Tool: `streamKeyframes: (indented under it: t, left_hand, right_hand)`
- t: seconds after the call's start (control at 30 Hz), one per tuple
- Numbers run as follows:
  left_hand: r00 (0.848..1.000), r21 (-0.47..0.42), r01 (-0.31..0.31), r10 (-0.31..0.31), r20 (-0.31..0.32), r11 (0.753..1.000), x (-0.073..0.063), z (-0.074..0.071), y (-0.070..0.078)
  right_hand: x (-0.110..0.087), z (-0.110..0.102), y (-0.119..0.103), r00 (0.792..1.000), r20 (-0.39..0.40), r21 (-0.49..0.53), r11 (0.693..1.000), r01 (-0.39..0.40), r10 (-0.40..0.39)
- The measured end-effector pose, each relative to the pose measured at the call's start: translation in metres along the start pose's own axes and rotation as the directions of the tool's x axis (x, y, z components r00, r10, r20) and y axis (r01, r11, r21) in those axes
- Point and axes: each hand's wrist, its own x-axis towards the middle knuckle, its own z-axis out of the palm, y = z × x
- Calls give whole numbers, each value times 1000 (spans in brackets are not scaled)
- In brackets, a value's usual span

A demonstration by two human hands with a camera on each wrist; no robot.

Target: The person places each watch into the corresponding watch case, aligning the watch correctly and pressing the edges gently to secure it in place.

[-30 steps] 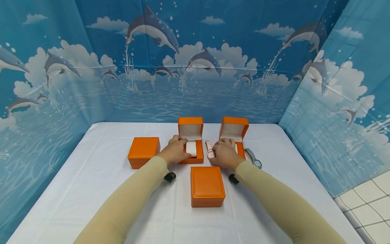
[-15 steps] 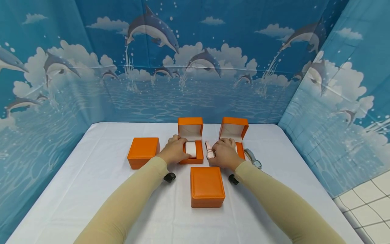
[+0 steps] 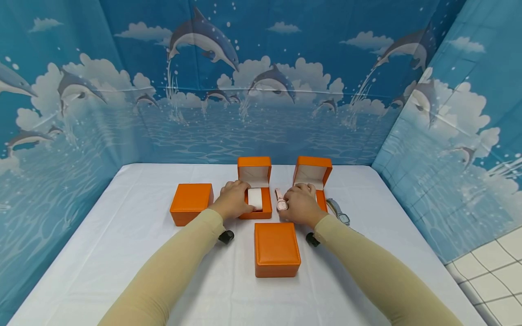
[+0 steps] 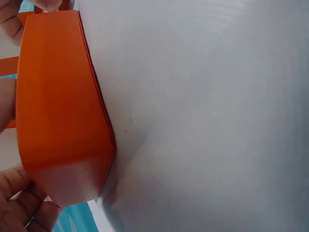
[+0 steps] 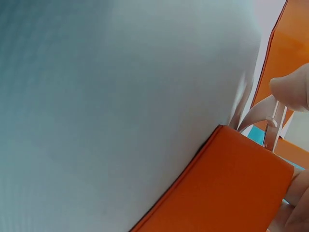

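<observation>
Two orange watch boxes stand with their lids up at the back of the table. My left hand [image 3: 232, 200] grips the left watch box [image 3: 267, 203], thumb toward the front and fingers toward the back, around its white cushion [image 3: 255, 199]. Over the left part of the right watch box [image 3: 322, 201] is my right hand [image 3: 302, 203]. Its thumb is at the strap of a pink wristwatch [image 3: 282, 205], and the strap [image 5: 260, 112] arches beside the box's corner. The other fingers [image 5: 295, 191] are curled behind the box's edge, and where their tips end is hidden.
A closed orange box [image 3: 191, 203] stands to the left, and another closed box [image 3: 277, 246] sits in front, between the forearms. A grey-strapped wristwatch [image 3: 342, 218] lies right of the right open box, beside the right sleeve. White cloth [image 3: 228, 290] covers the table.
</observation>
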Motion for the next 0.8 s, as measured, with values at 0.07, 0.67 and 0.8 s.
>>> streamKeyframes:
  t: [0.07,0.67,0.8]
  left_hand:
    - [1000,-7,-1,1,-3,1000,1,0,-1]
    - [1000,-64,-29,28,-8,998,-2,-1,1]
    - [998,-48,-70,70,-6,996,-1,-1,1]
  right_hand:
    - [0,0,0,1000,-3,-1,1000,-2,2]
    - [0,-3,1,1000,-18,24,999,-22,22]
    - [-1,-5,0,999,-29,35,999,-19,20]
